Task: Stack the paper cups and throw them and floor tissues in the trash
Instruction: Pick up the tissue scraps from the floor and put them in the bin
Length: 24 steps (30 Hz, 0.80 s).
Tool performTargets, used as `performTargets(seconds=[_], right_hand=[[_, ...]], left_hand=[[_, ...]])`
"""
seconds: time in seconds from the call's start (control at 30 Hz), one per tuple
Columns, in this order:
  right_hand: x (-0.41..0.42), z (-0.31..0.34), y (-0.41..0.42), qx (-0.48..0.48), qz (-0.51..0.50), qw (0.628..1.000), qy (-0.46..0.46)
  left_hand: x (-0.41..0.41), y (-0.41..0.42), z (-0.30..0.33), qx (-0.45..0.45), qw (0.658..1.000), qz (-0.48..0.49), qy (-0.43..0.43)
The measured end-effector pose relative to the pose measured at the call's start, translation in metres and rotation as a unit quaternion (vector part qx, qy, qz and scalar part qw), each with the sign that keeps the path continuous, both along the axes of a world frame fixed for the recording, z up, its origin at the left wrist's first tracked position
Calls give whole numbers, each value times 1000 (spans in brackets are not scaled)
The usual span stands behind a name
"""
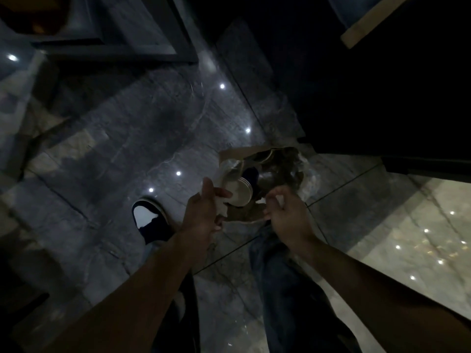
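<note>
- A nested stack of paper cups (242, 193) lies tilted on its side at the mouth of a brown paper trash bag (274, 171), pale bases turned toward the camera and dark printed walls pointing deeper into the bag.
- The bag stands open on the floor; beyond the cups its inside is dark, and whatever else it holds cannot be made out. A crumpled clear plastic liner (307, 179) shows along the bag's far edge.
- The left hand (204, 212), just beside the bag's near-left edge, is clenched around crumpled white tissue (220, 205), with its thumb and fingertips reaching the lowest cup in the stack.
- The right hand (288, 212), at the bag's near-right edge, is curled with a small white scrap (279, 200) pinched between the fingers; whether it also grips the bag's rim cannot be told in the dim light.
- Both bare forearms reach down toward the bag from the bottom of the frame, above blue jeans (285, 289).
- A dark shoe with a white toe (150, 217) rests on the floor to the left of the bag.
- Glossy grey marble tiles (114, 154) spread around the bag, dotted with bright reflections of ceiling lights.
</note>
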State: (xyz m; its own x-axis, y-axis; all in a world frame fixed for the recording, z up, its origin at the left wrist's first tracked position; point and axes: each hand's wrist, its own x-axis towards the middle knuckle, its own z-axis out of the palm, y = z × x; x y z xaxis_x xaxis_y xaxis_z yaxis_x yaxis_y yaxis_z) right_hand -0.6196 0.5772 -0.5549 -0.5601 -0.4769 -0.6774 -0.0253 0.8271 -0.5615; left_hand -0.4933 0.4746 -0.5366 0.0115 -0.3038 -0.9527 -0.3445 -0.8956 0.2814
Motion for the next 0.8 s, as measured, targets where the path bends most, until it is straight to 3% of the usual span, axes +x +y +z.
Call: performTargets(seconds=[0.07,0.17,0.3,0.47,0.67,0.8], right_hand=[[-3,-4,3,-2,10,1000,11],[-7,-11,7,-16,-6,1000,-4],[-9,-18,8,-24,-53,997,-55],[-13,-22,12,-30,-58,995,-71],[-19,-26,15,-23,21,999,-20],[-19,-29,13,-17,39,999,-29]], left_hand=[[-4,0,-3,41,998,48,6],[-6,1,-7,55,998,10,29],[-1,7,-14,37,990,45,130],[0,14,-19,-11,997,-49,65],[-10,9,-13,25,994,-108,1],[-14,6,-13,62,996,-61,4]])
